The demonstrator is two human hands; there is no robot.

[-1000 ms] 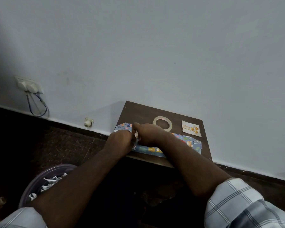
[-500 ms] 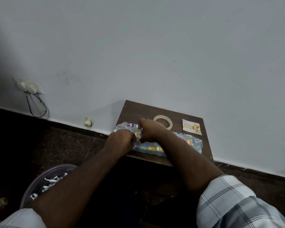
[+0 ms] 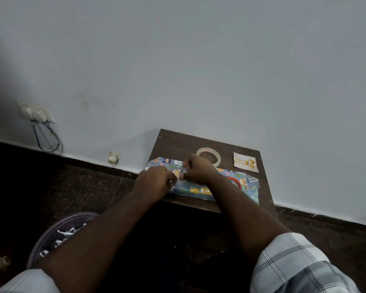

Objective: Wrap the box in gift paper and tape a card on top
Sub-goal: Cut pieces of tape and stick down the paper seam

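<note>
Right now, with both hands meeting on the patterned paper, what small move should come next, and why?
Probably press the seam flat where the left hand and right hand meet over the blue cartoon-print gift paper, because both pinch there; whether tape is between them is unclear. The clear tape roll and cream birthday card lie untouched behind, on the brown board.

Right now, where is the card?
In the head view, the card lies flat at the table's far right corner, right of the tape roll, untouched.

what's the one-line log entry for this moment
both hands pinch gift paper on box | tape roll, card untouched on board
</note>
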